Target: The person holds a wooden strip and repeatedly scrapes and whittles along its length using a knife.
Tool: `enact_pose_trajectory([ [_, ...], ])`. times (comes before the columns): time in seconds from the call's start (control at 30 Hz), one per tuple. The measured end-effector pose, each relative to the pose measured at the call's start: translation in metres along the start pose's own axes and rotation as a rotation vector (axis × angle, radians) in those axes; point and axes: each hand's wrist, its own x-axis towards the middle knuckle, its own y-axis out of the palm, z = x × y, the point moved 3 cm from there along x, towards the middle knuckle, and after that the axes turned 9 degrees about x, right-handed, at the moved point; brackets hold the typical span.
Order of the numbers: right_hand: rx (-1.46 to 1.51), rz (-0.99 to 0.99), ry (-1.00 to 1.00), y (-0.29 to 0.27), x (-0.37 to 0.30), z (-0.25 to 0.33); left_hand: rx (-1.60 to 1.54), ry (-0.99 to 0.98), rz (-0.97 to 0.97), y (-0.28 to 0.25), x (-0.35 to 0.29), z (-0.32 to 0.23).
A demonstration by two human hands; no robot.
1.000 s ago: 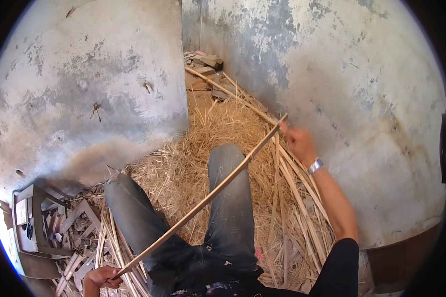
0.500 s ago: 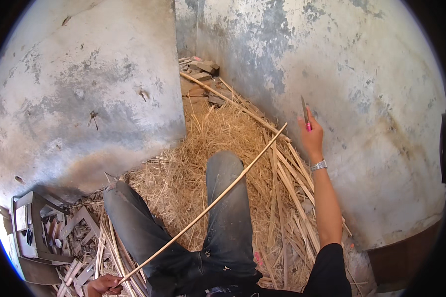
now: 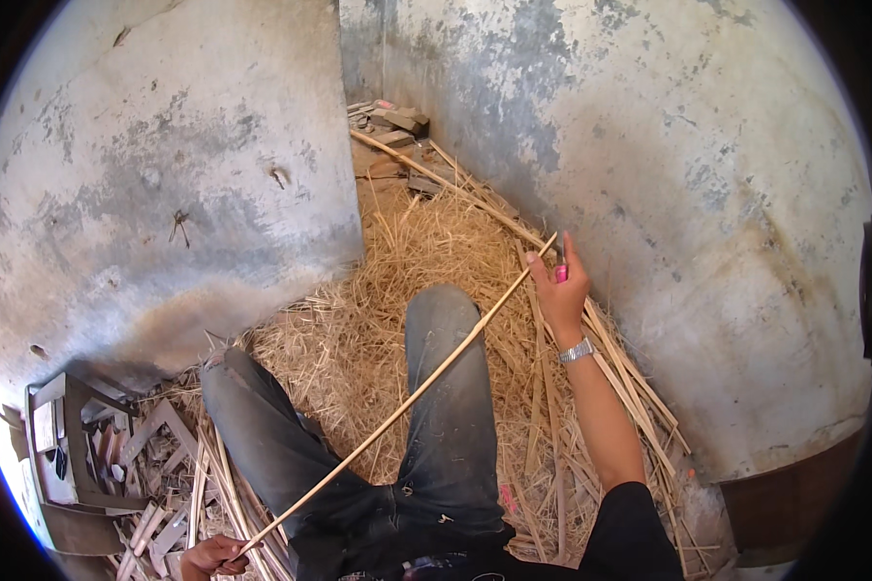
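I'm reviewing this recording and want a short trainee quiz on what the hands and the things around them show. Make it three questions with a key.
1. What loose material is heaped beyond the knees?
2. True or false: the left hand grips the lower end of the bamboo strip.
3. Where is the pink-handled knife?
A) In the left hand
B) In the right hand
C) Lying on the floor

Key:
1. Pale, straw-like shavings.
2. True.
3. B.

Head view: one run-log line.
left hand: holds thin strip, near end | right hand: holds pink-handled knife, by strip's far end | shavings: loose pile
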Motion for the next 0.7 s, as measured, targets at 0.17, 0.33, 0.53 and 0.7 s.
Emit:
enact_pose_trajectory([
  [0.17, 0.075, 0.075, 0.024, 0.006, -0.031, 0.006, -0.041, -0.028, -0.053, 0.035, 0.004, -0.024],
  [0.33, 0.066, 0.103, 0.041, 0.000, -0.051, 0.028, 0.060, 0.004, -0.052, 0.072, 0.031, -0.056],
  [0.53, 0.144, 0.085, 0.046, 0.003, -0.071, 0.035, 0.142, 0.086, -0.099, 0.128, 0.085, -0.095],
  [0.7, 0.210, 0.089, 0.180, 0.008, -0.086, 0.036, 0.201, 0.081, -0.172, 0.194, 0.130, -0.146],
])
